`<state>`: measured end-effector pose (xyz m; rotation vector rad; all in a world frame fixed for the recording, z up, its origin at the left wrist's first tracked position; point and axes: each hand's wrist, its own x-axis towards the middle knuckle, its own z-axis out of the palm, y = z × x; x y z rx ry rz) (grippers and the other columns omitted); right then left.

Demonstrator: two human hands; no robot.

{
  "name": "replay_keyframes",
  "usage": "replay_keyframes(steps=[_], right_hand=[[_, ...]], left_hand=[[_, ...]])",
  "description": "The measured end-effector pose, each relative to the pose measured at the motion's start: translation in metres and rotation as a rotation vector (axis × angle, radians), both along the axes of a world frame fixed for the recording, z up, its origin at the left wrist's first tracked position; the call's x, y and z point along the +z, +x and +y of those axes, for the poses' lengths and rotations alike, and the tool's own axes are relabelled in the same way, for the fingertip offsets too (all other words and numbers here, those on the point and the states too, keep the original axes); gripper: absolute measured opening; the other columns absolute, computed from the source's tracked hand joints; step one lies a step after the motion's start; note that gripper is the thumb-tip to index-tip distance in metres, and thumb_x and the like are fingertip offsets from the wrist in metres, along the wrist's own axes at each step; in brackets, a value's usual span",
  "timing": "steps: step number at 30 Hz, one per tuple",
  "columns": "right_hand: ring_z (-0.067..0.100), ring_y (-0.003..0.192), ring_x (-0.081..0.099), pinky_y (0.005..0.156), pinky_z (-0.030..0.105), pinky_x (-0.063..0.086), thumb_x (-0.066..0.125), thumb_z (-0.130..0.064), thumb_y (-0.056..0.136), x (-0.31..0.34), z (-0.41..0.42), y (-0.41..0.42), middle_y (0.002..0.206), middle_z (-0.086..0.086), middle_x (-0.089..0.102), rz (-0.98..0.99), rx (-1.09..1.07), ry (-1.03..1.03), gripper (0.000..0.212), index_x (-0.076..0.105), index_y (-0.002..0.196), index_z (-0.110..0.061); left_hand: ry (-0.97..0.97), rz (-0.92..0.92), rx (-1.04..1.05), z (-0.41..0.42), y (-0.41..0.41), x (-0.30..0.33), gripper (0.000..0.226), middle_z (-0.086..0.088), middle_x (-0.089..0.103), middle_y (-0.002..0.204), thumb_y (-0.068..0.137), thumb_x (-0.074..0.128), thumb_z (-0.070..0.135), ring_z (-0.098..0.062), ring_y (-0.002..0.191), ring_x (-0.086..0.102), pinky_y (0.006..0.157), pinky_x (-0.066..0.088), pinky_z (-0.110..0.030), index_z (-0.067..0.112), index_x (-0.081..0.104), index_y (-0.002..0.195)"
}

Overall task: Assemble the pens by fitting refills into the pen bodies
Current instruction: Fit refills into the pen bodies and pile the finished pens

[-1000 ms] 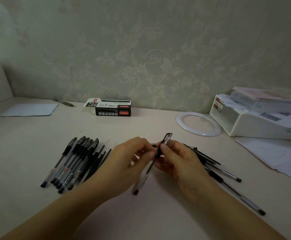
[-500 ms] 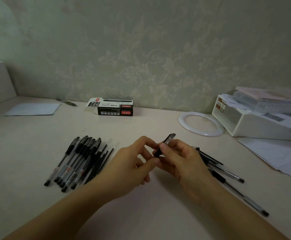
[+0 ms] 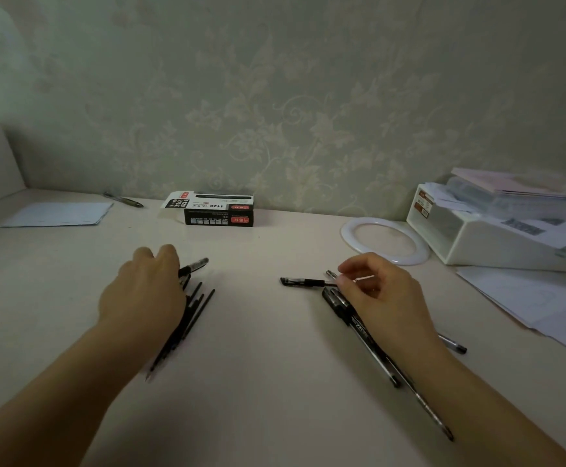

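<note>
A pale table carries a heap of black pens at left, more pens at right, a black refill box, a white ring, a white storage box, loose papers and a folded sheet.

Two hands, one pen box, one white ring, one white tray, one lone pen by the wall; piled pens and refills are uncountable.

Black pens, white ring, seemingly floral wallpaper.
</note>
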<state>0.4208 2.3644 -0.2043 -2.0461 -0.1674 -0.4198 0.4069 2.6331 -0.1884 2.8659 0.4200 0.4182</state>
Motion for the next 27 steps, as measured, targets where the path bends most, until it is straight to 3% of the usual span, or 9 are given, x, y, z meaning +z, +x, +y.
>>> replay_keyframes(steps=[4, 7, 10, 13, 17, 21, 24, 27], right_hand=[[-0.003, 0.069, 0.058, 0.058, 0.008, 0.041, 0.074, -0.024, 0.085, -0.003, -0.008, 0.002, 0.08, -0.015, 0.064, -0.045, -0.089, -0.264, 0.01, 0.066, 0.087, -0.03], [0.003, 0.072, 0.054, 0.061, 0.015, 0.041, 0.075, -0.031, 0.082, -0.005, -0.009, 0.001, 0.078, -0.011, 0.056, -0.055, -0.113, -0.465, 0.011, 0.066, 0.077, -0.029], [0.004, 0.071, 0.05, 0.059, 0.016, 0.034, 0.076, -0.037, 0.079, -0.007, -0.005, -0.002, 0.075, -0.011, 0.05, -0.033, -0.088, -0.553, 0.016, 0.064, 0.07, -0.03], [0.008, 0.074, 0.048, 0.062, 0.023, 0.036, 0.074, -0.04, 0.079, -0.007, -0.001, -0.004, 0.077, -0.012, 0.046, -0.02, -0.104, -0.631, 0.017, 0.062, 0.074, -0.029], [0.014, 0.081, 0.05, 0.071, 0.031, 0.044, 0.068, -0.045, 0.083, -0.007, 0.002, -0.005, 0.083, -0.01, 0.046, 0.012, -0.14, -0.722, 0.02, 0.062, 0.082, -0.027], [0.015, 0.081, 0.052, 0.072, 0.031, 0.045, 0.063, -0.045, 0.088, -0.008, 0.006, -0.005, 0.085, -0.006, 0.047, 0.03, -0.133, -0.802, 0.023, 0.062, 0.081, -0.023], [0.011, 0.076, 0.05, 0.064, 0.025, 0.037, 0.067, -0.037, 0.084, -0.007, 0.007, -0.004, 0.08, -0.009, 0.046, 0.03, -0.089, -0.706, 0.017, 0.061, 0.074, -0.025], [0.004, 0.061, 0.05, 0.056, 0.019, 0.037, 0.073, -0.04, 0.079, -0.007, 0.008, -0.005, 0.07, -0.008, 0.054, 0.065, 0.012, -0.363, 0.019, 0.062, 0.069, -0.027]], left_hand=[[0.088, 0.086, 0.039, 0.0, -0.001, 0.001, 0.017, -0.004, 0.04, 0.094, 0.095, 0.043, 0.02, -0.023, 0.086, 0.045, 0.073, 0.043, -0.037, 0.017, 0.044, 0.112], [0.087, 0.127, 0.043, 0.001, -0.002, -0.001, 0.023, -0.006, 0.043, 0.1, 0.095, 0.041, 0.019, -0.027, 0.094, 0.05, 0.077, 0.044, -0.038, 0.017, 0.043, 0.118], [0.089, 0.14, 0.047, 0.001, -0.003, -0.002, 0.026, -0.008, 0.046, 0.109, 0.095, 0.04, 0.017, -0.029, 0.102, 0.051, 0.076, 0.041, -0.037, 0.017, 0.044, 0.121], [0.08, 0.127, 0.058, 0.0, -0.003, -0.001, 0.025, -0.007, 0.043, 0.105, 0.094, 0.041, 0.017, -0.029, 0.101, 0.05, 0.075, 0.04, -0.036, 0.016, 0.045, 0.119], [0.069, 0.021, 0.023, -0.006, -0.001, -0.001, 0.021, -0.005, 0.039, 0.102, 0.096, 0.042, 0.024, -0.023, 0.094, 0.043, 0.074, 0.04, -0.035, 0.018, 0.048, 0.116], [-0.035, -0.206, -0.239, -0.025, -0.005, -0.009, 0.022, 0.002, 0.048, 0.104, 0.093, 0.054, 0.034, -0.011, 0.088, 0.046, 0.074, 0.038, -0.023, 0.024, 0.055, 0.113], [-0.216, -0.233, -0.491, -0.048, -0.01, -0.018, 0.013, 0.016, 0.049, 0.086, 0.09, 0.06, 0.037, -0.001, 0.072, 0.048, 0.064, 0.034, -0.012, 0.033, 0.056, 0.102], [-0.527, -0.193, -0.61, -0.062, -0.012, -0.027, 0.007, 0.014, 0.057, 0.075, 0.088, 0.062, 0.039, -0.002, 0.065, 0.056, 0.056, 0.044, -0.012, 0.038, 0.057, 0.092]])
